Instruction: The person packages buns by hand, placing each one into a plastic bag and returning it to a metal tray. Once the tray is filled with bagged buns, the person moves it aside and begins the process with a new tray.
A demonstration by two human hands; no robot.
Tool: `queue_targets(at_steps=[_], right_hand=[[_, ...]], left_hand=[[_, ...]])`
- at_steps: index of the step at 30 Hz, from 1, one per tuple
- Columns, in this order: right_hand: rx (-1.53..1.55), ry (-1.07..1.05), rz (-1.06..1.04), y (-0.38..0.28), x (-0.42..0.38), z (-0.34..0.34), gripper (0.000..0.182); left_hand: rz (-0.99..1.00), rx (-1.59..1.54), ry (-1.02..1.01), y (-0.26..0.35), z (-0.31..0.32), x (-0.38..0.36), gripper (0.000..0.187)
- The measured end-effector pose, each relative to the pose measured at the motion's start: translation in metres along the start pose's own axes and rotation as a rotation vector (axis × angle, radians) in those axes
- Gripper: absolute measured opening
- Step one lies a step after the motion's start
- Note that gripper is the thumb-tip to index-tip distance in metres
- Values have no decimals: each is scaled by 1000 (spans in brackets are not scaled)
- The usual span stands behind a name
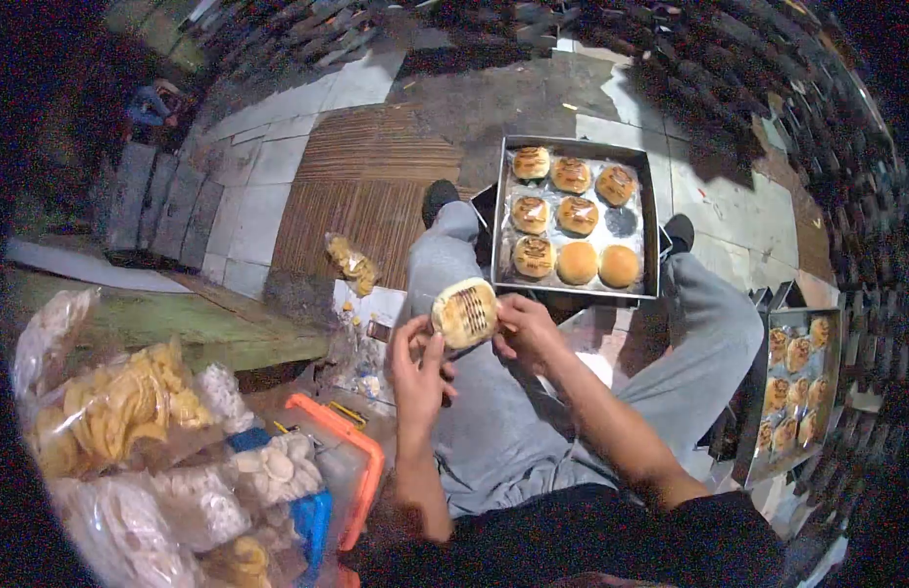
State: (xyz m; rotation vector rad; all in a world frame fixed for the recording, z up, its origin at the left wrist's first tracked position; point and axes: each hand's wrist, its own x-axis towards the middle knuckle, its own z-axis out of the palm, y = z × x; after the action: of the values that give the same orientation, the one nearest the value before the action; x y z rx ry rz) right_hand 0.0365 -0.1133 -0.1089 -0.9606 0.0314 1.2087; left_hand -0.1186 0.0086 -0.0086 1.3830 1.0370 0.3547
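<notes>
A round bun (464, 314) with dark grill-like stripes is held up between my two hands, above my left thigh. My left hand (419, 365) grips its lower left edge with the fingertips. On the opposite side, my right hand (526, 331) pinches the bun's right edge. In front of me sits a square metal tray (653, 225) with several buns in rows. Most of those carry a dark printed mark, while a plain bun (577, 263) and another plain bun (619, 266) lie in the front row. One spot on the right of the middle row shows a dark round patch.
On the right stands a second tray (744, 441) of marked buns. Bags of yellow chips (131, 402) and pale snacks fill the left, beside an orange plastic frame (371, 461) and a green bench (209, 318). A small snack bag (351, 263) lies near the brown striped mat (346, 186).
</notes>
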Motion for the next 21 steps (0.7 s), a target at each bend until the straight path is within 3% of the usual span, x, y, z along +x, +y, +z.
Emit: queue_targets(at_steps=[1,2,4,6,8,10,12,14,16,17,18,19,21], right_hand=[[-134,-40,-14,-5,-3,-3,32],[4,-77,6,-20,-15,-1,42],[308,-124,145,-59,-43,-10,50],[370,-202,37,-64,-50,-34,56],[-18,13,-152,-57,-48,-52,58],[-296,-13,-208,-68,-33,-95,63],[-576,231,-251,-127,-43,-127,67],[-706,704,-243,-142,-32,-200,74],[-1240,1243,-513,-151,-47,-222,61],[-1242,1257,-517,-150,-49,-223,61],[-1314,1119,-368,-144,-62,-205,51],[-1373,978,-215,-133,-75,-181,42],[-1371,627,-202,-60,-83,-149,23]], left_hand=[[61,-66,-54,1,5,-4,30],[128,-136,-115,2,12,-5,32],[184,28,-257,-1,15,5,34],[593,334,-440,-22,28,24,31],[509,289,-511,0,65,18,31],[786,512,-268,8,93,26,28],[776,454,-285,9,106,37,26],[626,292,-401,6,112,46,26],[735,362,-475,-3,116,52,23],[596,348,-517,-13,119,49,22],[449,334,-559,-22,121,43,22],[446,326,-570,-30,122,43,22],[510,831,-851,-41,123,46,24]])
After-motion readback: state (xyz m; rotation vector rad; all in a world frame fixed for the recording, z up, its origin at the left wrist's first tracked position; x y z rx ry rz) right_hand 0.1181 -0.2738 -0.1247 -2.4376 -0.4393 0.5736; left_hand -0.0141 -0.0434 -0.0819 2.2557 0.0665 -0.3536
